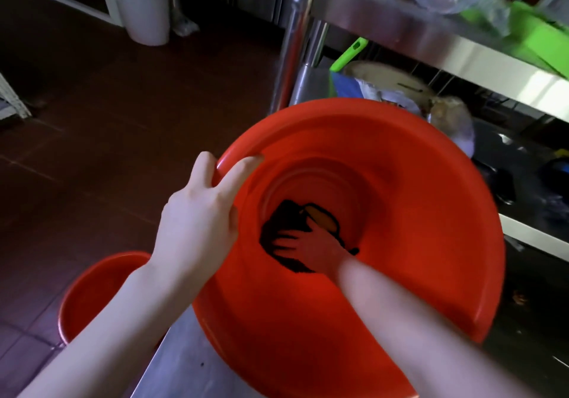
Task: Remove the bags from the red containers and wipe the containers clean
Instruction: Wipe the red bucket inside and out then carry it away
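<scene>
The left grip is clamping the rim of the tilted red container above the counter. At the container's bottom, the right grip, fingers spread flat, is pressing a dark cloth. A second red container is sitting below-left of it.

red container, dark cloth, white bucket

No lettering, label, number or sign is legible on the red container or the steel shelf beside it.
</scene>
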